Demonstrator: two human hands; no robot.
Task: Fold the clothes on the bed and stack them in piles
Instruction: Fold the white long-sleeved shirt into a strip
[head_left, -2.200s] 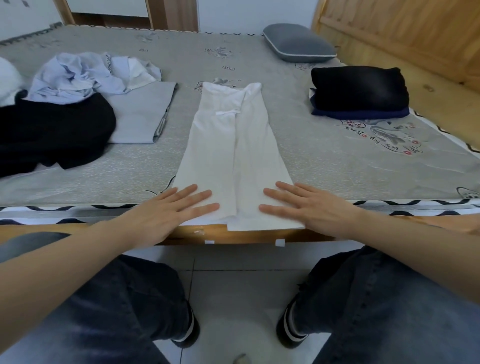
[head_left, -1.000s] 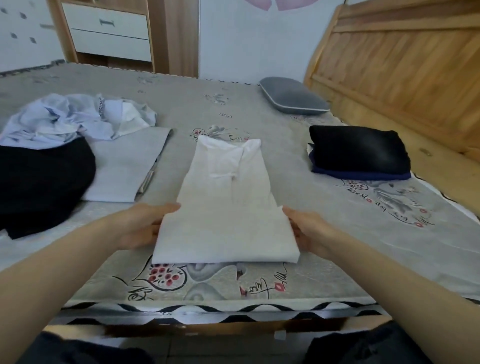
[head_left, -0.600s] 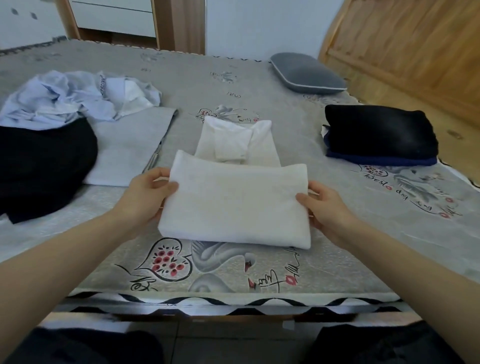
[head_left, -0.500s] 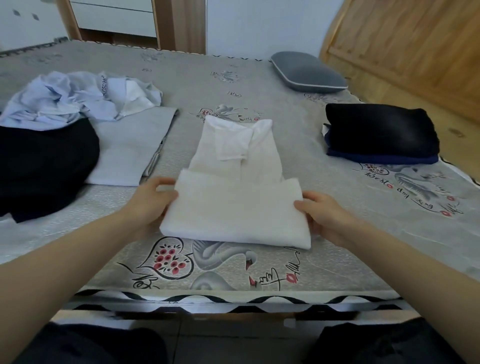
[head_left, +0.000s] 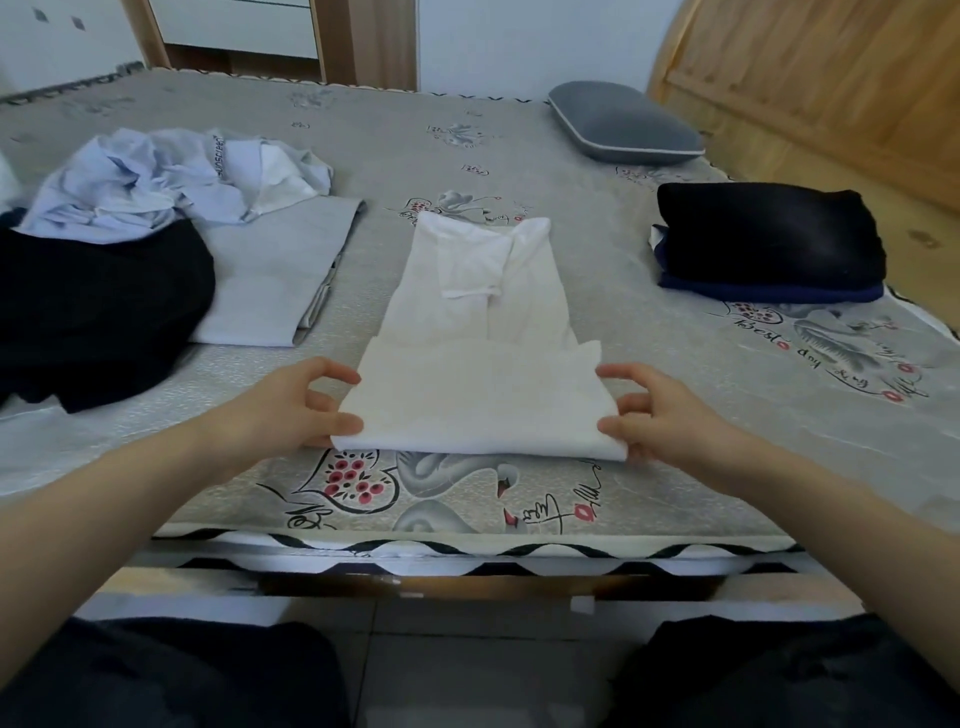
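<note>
A white garment (head_left: 483, 364) lies lengthwise on the bed's grey patterned sheet (head_left: 675, 395), its near end folded up over the middle. My left hand (head_left: 291, 410) is at the fold's left edge, thumb touching the near corner and fingers lifted apart above it. My right hand (head_left: 660, 415) mirrors it at the right edge, fingers spread, thumb at the near right corner. Neither hand pinches the cloth. A folded black and navy pile (head_left: 769, 239) sits at the right. Unfolded clothes lie at the left: a black garment (head_left: 93, 312), a grey one (head_left: 270, 280) and a crumpled light blue heap (head_left: 156, 182).
A grey pillow (head_left: 623, 124) lies at the far right by the wooden headboard (head_left: 831, 78). The bed's near edge (head_left: 467, 551) runs just below the fold, with tiled floor and my legs beneath. A cabinet (head_left: 234, 31) stands beyond the bed.
The near end of the white garment was lifted, folded forward and laid down on its middle. My fingers have loosened from the fold's sides and spread apart.
</note>
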